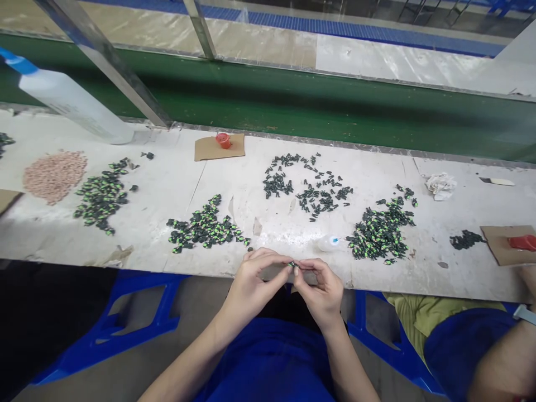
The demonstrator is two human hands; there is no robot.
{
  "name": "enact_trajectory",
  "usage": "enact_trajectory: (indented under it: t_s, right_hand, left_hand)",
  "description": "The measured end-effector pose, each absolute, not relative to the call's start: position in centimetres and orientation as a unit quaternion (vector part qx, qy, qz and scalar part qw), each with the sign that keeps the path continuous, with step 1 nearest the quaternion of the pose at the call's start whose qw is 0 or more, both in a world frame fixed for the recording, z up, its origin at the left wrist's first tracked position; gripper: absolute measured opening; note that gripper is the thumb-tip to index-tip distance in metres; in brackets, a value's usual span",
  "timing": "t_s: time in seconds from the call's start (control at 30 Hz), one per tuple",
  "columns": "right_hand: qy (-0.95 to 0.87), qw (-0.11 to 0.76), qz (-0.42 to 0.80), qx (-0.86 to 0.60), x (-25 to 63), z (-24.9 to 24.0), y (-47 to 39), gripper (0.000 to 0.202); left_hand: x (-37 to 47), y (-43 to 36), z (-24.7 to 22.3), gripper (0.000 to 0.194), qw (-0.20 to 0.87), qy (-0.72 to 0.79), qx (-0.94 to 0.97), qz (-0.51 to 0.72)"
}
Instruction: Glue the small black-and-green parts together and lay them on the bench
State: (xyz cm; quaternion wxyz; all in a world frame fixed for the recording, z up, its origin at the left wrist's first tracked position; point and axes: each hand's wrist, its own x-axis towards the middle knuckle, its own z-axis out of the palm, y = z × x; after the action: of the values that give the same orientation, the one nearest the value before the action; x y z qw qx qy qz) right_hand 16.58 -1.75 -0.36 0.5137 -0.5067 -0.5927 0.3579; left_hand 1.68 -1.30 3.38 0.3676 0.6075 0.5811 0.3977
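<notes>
At front of tbl point(146, 245), L hand point(256, 279) & R hand point(324, 290) both w/ fingers clamped on sm. green-black pc point(292, 264).

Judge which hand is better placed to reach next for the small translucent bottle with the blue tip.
Likely the right hand: the small translucent blue-tipped bottle is just beyond it, while the left hand is farther off. Both hold a tiny black-and-green piece, so neither is free.

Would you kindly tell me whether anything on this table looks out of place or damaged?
A crumpled white tissue lies right of the green-and-black parts, looking like litter beside tidy heaps. The tabletop also looks worn, with brownish patches marking its pale surface.
</notes>
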Motion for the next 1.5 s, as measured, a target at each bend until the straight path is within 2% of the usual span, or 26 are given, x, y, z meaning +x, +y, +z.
enact_trajectory:
  t_s: [0.23,0.4,0.5,0.63,0.73,0.8,0.9,1.07,1.27,1.4,1.5]
  right_hand:
    - [-0.649,0.524,0.303,-0.461,17.2,0.0,-1.4,0.015]
    - [-0.649,0.513,0.297,-0.477,17.3,-0.1,-1.3,0.01]
    - [-0.649,0.497,0.298,-0.493,17.8,-0.6,-1.7,0.01]
    - [-0.634,0.46,0.321,-0.533,19.7,-1.7,-2.8,0.02]
    - [-0.55,0.508,0.256,-0.611,22.0,-2.2,-2.8,0.019]
    - [-0.47,0.555,0.172,-0.665,23.6,-2.1,-2.0,0.021]
    - [-0.424,0.577,0.102,-0.691,25.6,-1.4,0.1,0.025]
    - [-0.57,0.498,0.053,-0.651,25.8,-0.3,2.4,0.033]
    - [-0.717,0.37,0.062,-0.588,22.8,-1.1,2.4,0.057]
    - [-0.711,0.371,0.089,-0.59,22.0,-1.7,2.9,0.035]
    - [-0.685,0.41,0.154,-0.582,22.2,-1.5,2.9,0.026]
  left_hand:
    - [2.3,-1.3,3.2,0.006,0.416,0.576,0.568,0.415]
    - [2.4,-1.4,2.6,0.007,0.422,0.576,0.565,0.413]
    - [2.6,-1.4,2.3,0.008,0.434,0.575,0.578,0.383]
    - [3.1,-1.4,1.9,0.019,0.447,0.551,0.624,0.328]
    - [2.3,-1.1,1.9,0.033,0.359,0.574,0.664,0.317]
    - [1.0,-0.9,2.0,0.03,0.268,0.612,0.675,0.313]
    - [-1.5,-0.8,1.9,0.022,0.159,0.66,0.674,0.292]
    - [-3.4,-1.0,0.8,0.021,0.104,0.695,0.666,0.252]
    - [-2.6,-1.1,0.4,0.017,0.077,0.714,0.665,0.206]
    - [-2.8,-0.9,0.8,0.019,0.093,0.693,0.693,0.177]
    - [-2.6,-0.4,1.3,0.024,0.162,0.658,0.708,0.198]
